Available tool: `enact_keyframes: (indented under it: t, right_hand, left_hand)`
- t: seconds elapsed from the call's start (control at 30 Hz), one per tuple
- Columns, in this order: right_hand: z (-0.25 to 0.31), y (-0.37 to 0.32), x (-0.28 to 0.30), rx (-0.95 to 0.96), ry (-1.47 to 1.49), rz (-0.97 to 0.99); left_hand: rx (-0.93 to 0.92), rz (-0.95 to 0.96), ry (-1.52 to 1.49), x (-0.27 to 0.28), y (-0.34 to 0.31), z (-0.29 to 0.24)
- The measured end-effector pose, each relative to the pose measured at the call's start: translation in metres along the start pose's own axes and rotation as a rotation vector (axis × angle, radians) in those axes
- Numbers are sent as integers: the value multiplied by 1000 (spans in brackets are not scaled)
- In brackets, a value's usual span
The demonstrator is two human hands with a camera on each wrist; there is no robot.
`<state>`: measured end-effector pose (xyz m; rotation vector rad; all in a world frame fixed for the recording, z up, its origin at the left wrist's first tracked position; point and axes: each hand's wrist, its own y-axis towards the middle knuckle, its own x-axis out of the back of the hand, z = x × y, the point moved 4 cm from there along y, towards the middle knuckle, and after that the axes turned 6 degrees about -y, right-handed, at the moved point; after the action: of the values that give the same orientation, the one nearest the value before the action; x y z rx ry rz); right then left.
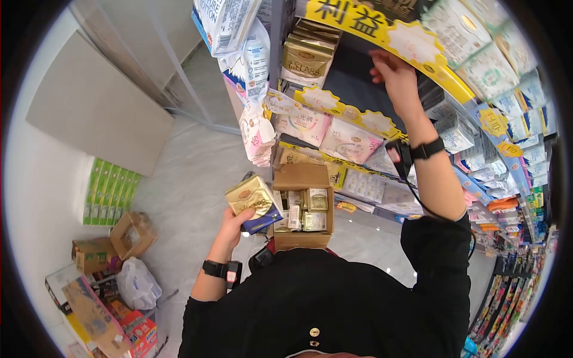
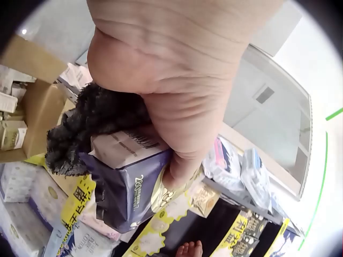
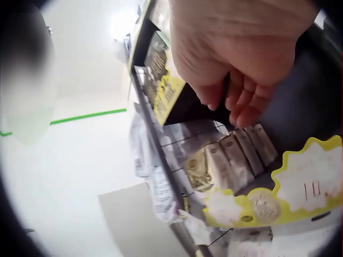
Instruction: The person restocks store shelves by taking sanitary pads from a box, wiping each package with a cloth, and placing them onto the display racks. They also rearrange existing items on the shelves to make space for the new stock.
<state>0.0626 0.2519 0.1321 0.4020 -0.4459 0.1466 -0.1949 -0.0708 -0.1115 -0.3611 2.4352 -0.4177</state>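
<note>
My left hand (image 1: 231,227) grips a soft gold-and-navy pack (image 1: 256,203), thumb across its gold face. A dark fuzzy cloth (image 2: 88,128) is bunched beside the pack under the same hand in the left wrist view. Up at the shelf, my right hand (image 1: 397,80) reaches in over the dark shelf board (image 1: 358,71), its fingers loosely bent and holding nothing. Just beyond those fingertips in the right wrist view stands a row of gold packs (image 3: 236,160), seen at the shelf's left end in the head view.
An open cardboard box (image 1: 302,240) with gold and white packs inside stands before me. Yellow price strips (image 1: 358,116) edge the shelves, above pink-and-white packs (image 1: 349,140). Bagged packs (image 1: 253,65) hang on the shelf's left side. Cartons (image 1: 95,310) and a white plastic bag (image 1: 138,283) lie at left.
</note>
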Motion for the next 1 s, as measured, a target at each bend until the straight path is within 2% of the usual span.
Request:
enact_keyframes:
  t: [0.17, 0.2, 0.23, 0.4, 0.53, 0.63, 0.8, 0.83, 1.0]
  right_hand:
    - [-39, 74, -25, -39, -51, -96]
    - [-38, 89, -29, 62, -236, -25]
    - [-41, 96, -32, 103, -145, 0]
    - [-63, 140, -39, 144, -181, 18]
    - [-63, 113, -12, 209, -199, 13]
    - [-61, 146, -32, 259, -221, 8]
    - [-66, 101, 3, 320, -253, -2]
    - [-68, 156, -45, 330, -261, -1]
    - [-95, 172, -30, 375, -299, -9]
  left_hand:
    - [117, -94, 36, 42, 10, 3]
    - [131, -97, 28, 47, 11, 4]
    - [117, -96, 26, 50, 11, 5]
    - [78, -147, -12, 53, 6, 8]
    - [52, -172, -38, 55, 0, 15]
    - [48, -188, -52, 47, -1, 15]
    - [56, -191, -37, 42, -1, 24]
    - [51, -191, -33, 38, 0, 25]
    - [80, -186, -3, 30, -1, 35]
